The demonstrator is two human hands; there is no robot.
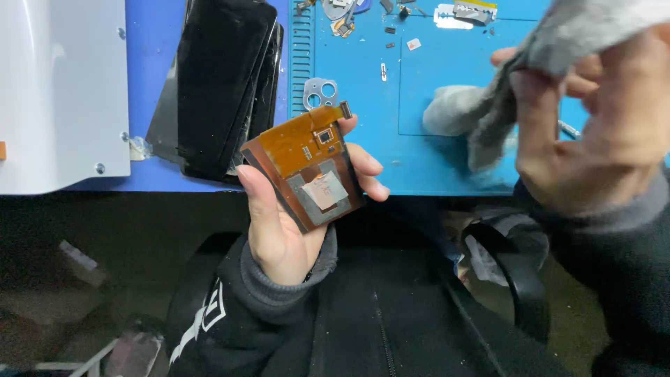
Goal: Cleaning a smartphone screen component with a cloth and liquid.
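Observation:
My left hand (279, 223) holds a small display panel (307, 171) by its edges, back side up. Its back shows an orange-brown flex layer, a grey patch and a small dark chip. My right hand (600, 132) is raised at the right and grips a grey cloth (488, 112) that hangs down onto the blue work mat (419, 160). The cloth and hand are blurred. The two hands are apart, the panel at the table's front edge.
A stack of black screen panels (220, 84) lies left of the mat. A white metal housing (59, 91) fills the far left. A metal camera bracket (320, 93), a razor blade (453, 15) and small parts lie on the mat. A black strap (516, 272) hangs below the table.

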